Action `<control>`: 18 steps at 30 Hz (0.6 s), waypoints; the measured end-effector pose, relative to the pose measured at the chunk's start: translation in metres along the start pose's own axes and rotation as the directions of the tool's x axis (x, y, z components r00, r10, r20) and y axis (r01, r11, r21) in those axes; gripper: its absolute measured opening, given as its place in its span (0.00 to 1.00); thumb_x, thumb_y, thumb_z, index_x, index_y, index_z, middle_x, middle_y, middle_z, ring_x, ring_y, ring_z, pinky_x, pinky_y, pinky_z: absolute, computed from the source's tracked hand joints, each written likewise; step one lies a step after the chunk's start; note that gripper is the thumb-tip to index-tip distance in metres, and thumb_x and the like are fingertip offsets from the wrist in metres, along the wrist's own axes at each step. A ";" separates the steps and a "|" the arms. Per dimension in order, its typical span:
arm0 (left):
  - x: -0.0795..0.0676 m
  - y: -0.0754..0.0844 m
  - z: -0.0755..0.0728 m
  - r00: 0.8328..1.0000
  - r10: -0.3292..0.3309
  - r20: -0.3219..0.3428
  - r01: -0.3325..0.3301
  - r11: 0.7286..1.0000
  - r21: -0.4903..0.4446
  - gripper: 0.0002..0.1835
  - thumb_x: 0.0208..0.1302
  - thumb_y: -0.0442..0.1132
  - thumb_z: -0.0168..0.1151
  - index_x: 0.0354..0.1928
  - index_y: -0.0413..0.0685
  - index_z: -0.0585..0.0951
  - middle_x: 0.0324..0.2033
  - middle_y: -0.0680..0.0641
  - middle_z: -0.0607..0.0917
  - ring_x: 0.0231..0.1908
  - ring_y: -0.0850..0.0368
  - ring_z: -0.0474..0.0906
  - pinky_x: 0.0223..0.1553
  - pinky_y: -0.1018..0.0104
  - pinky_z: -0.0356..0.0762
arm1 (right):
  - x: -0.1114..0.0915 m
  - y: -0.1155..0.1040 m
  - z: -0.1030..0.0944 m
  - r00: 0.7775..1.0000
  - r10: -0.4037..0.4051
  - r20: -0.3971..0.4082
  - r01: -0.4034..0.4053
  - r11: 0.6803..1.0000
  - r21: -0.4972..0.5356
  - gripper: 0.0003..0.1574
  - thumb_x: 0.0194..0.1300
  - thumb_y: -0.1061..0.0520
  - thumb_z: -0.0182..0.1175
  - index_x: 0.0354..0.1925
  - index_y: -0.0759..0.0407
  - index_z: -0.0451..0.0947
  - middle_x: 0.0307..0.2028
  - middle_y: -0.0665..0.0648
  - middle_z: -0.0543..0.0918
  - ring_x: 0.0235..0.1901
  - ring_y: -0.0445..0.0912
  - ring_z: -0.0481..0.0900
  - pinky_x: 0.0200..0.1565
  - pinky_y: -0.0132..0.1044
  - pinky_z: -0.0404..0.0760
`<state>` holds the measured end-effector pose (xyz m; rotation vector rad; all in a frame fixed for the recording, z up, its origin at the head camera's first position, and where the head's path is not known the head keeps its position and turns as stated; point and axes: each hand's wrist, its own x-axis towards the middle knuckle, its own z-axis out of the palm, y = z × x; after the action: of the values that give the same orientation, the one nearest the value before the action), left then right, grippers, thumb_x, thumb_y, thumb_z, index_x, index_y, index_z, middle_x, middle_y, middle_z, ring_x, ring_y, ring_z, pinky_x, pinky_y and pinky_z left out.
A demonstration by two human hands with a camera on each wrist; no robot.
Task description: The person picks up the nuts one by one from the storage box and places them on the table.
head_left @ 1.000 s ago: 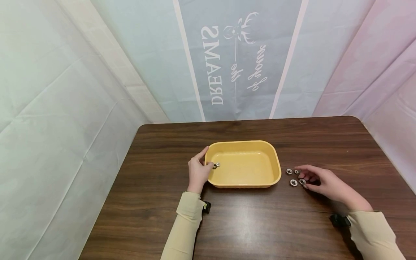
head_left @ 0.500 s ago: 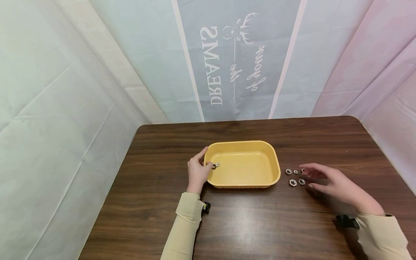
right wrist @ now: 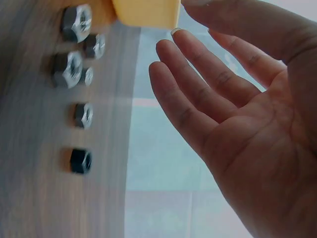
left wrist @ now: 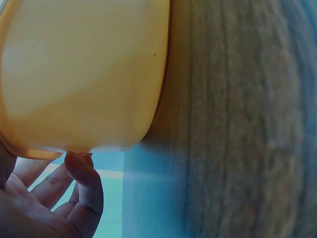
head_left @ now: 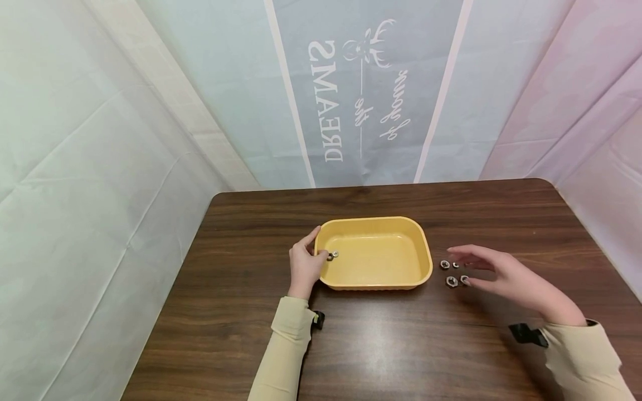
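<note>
A yellow plastic tray [head_left: 373, 287] stands on the table, and my left hand [head_left: 307, 266] grips its left rim with the thumb inside. In the left wrist view, curled fingers [left wrist: 85, 186] press the tray wall [left wrist: 94, 79] from outside. Beside the left thumb, a dark nut [head_left: 330, 257] and a small silver nut [head_left: 336, 254] lie in the tray. My right hand [head_left: 506, 281] hovers over several loose hex nuts right of the tray, fingers spread and holding nothing. The right wrist view shows a large silver nut [right wrist: 77, 23], smaller silver ones and a black nut [right wrist: 80, 161].
The brown wood-grain table [head_left: 241, 334] reaches back to a printed cloth [head_left: 371, 111] hanging behind it. Pale cloth [head_left: 90, 167] hangs along the left side, and more [head_left: 602, 111] hangs at the right.
My right hand drew back to the right from the nuts, then came left again and now hovers over them. The left hand and tray have stayed put.
</note>
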<state>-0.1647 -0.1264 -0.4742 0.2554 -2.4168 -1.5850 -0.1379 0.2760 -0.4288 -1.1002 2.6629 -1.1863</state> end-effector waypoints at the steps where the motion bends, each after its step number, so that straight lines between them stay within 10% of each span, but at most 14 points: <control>1: 0.000 0.000 0.000 1.000 -0.002 0.000 0.002 1.000 0.000 0.34 0.47 0.25 0.62 0.58 0.60 0.80 0.10 0.47 0.71 0.13 0.57 0.66 0.12 0.68 0.67 | 0.003 -0.002 0.000 1.000 -0.003 0.002 0.003 1.000 0.006 0.45 0.48 0.74 0.69 0.63 0.52 0.69 0.53 0.50 0.79 0.51 0.40 0.77 0.48 0.26 0.74; 18: 0.000 -0.001 0.000 1.000 0.011 -0.001 -0.011 1.000 -0.003 0.34 0.47 0.25 0.62 0.57 0.63 0.80 0.10 0.48 0.72 0.13 0.57 0.68 0.13 0.66 0.70 | 0.046 -0.026 0.001 0.997 -0.052 0.057 0.046 0.994 0.097 0.40 0.54 0.69 0.67 0.64 0.53 0.68 0.55 0.53 0.78 0.52 0.49 0.78 0.48 0.34 0.77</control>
<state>-0.1652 -0.1269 -0.4756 0.2419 -2.4109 -1.5843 -0.1568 0.2354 -0.4006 -1.1723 2.5212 -1.2536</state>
